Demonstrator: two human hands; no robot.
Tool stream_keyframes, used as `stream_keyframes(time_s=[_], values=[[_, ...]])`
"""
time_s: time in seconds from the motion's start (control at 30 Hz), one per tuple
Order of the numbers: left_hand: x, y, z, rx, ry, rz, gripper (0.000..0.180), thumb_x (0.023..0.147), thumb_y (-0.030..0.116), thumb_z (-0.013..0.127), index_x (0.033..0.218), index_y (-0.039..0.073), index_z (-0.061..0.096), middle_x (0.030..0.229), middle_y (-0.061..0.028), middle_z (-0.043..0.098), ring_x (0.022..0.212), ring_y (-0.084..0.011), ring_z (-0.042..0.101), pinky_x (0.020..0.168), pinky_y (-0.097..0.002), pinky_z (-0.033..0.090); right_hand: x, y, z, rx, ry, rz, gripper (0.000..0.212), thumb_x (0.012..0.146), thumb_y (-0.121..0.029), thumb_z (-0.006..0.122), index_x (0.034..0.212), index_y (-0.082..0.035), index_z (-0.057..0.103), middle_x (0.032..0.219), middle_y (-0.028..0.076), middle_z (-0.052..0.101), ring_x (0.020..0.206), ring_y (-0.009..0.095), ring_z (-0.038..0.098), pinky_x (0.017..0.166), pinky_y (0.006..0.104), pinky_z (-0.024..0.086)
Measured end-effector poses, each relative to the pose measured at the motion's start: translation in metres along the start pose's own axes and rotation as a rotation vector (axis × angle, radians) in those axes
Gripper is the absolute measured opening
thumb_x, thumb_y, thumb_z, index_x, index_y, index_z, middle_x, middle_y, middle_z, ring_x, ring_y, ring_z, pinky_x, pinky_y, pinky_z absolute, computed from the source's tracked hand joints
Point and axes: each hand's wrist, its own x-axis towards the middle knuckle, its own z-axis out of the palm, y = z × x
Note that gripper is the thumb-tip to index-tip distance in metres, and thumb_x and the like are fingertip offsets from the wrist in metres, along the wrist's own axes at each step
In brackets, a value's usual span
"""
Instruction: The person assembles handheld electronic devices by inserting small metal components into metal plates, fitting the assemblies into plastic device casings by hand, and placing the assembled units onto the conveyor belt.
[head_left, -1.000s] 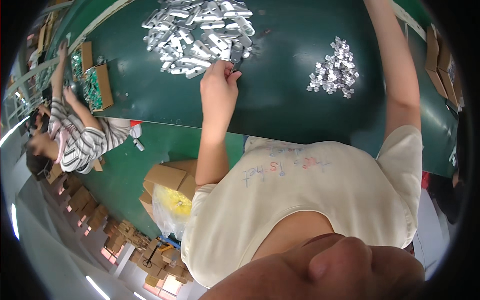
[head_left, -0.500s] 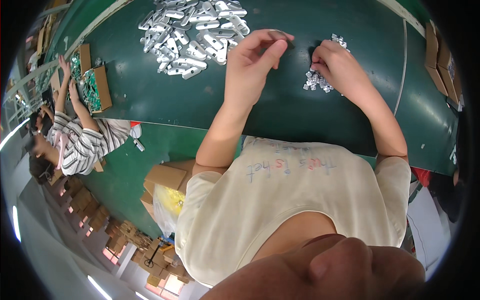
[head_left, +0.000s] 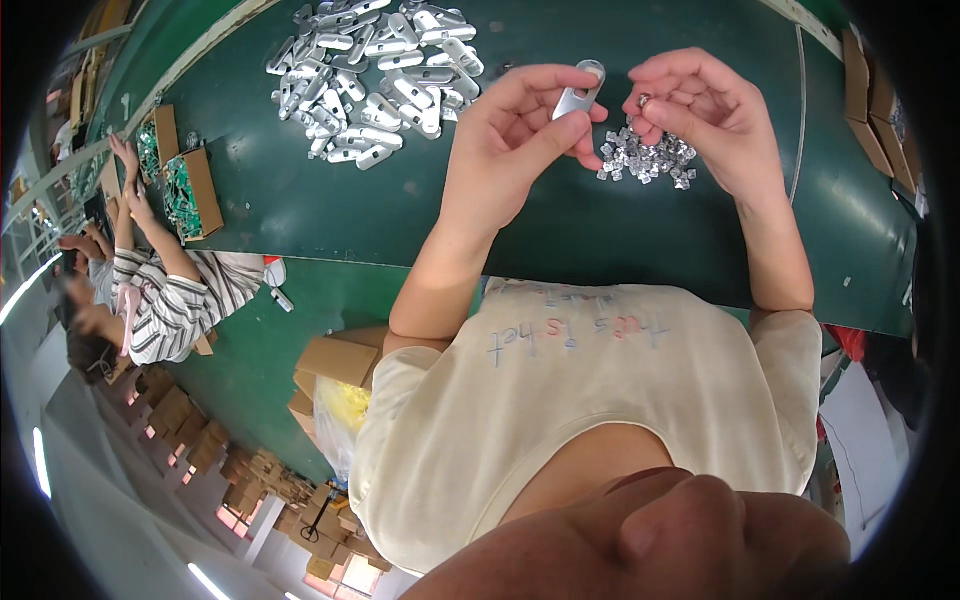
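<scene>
My left hand point(head_left: 520, 135) is closed on a flat silver metal plate point(head_left: 580, 92) with rounded ends and cut-outs, tilted up between thumb and fingers. Close by on the right, my right hand point(head_left: 710, 115) pinches a small shiny metal clip point(head_left: 644, 101) at its fingertips. The plate and the clip are apart. On the green table below the right hand lies a pile of small shiny metal clips point(head_left: 650, 160). Left of my left hand spreads a heap of similar silver metal plates point(head_left: 375, 85).
The green table point(head_left: 330, 215) reaches across in front of me. Another person in a striped shirt point(head_left: 180, 300) works at the left beside cardboard boxes point(head_left: 203, 192) of green parts. Another carton point(head_left: 868, 125) stands at the far right. Behind me on the floor is an open carton point(head_left: 335, 362).
My right hand has lifted off the clip pile with a clip and turned palm inward. My left hand has tilted the plate so its face shows, and the two hands are closer.
</scene>
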Motion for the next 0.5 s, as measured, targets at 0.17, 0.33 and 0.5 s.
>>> stream_keyframes(time_s=[0.17, 0.33, 0.5], values=[[0.000, 0.005, 0.008, 0.144, 0.058, -0.097, 0.024, 0.079, -0.004, 0.059, 0.101, -0.004, 0.050, 0.075, -0.0099, 0.062, 0.058, -0.0116, 0.058, 0.048, -0.0206, 0.047, -0.009, -0.007, 0.009, -0.164, 0.074, -0.109, 0.017, 0.079, 0.003, 0.060, 0.095, 0.004, 0.059, 0.086, 0.010, 0.061, 0.079, 0.014, 0.060, 0.065, 0.0250, 0.050], [-0.003, 0.011, 0.012, 0.192, 0.007, -0.128, 0.019, 0.079, -0.001, 0.061, 0.097, -0.004, 0.056, 0.075, -0.0071, 0.062, 0.057, -0.0086, 0.057, 0.046, -0.0185, 0.045, -0.005, -0.009, 0.011, -1.070, 0.037, -0.801, 0.029, 0.055, 0.005, 0.064, 0.084, 0.004, 0.062, 0.082, 0.012, 0.056, 0.072, 0.027, 0.056, 0.060, 0.0306, 0.046], [-0.004, 0.008, 0.016, 0.181, 0.031, -0.048, 0.020, 0.079, -0.005, 0.058, 0.099, -0.006, 0.059, 0.076, -0.0108, 0.063, 0.055, -0.0091, 0.056, 0.045, -0.0175, 0.042, -0.007, -0.014, 0.014, -1.187, -0.028, -0.901, 0.028, 0.056, 0.003, 0.065, 0.084, 0.005, 0.062, 0.085, 0.013, 0.057, 0.074, 0.028, 0.057, 0.061, 0.0328, 0.047]])
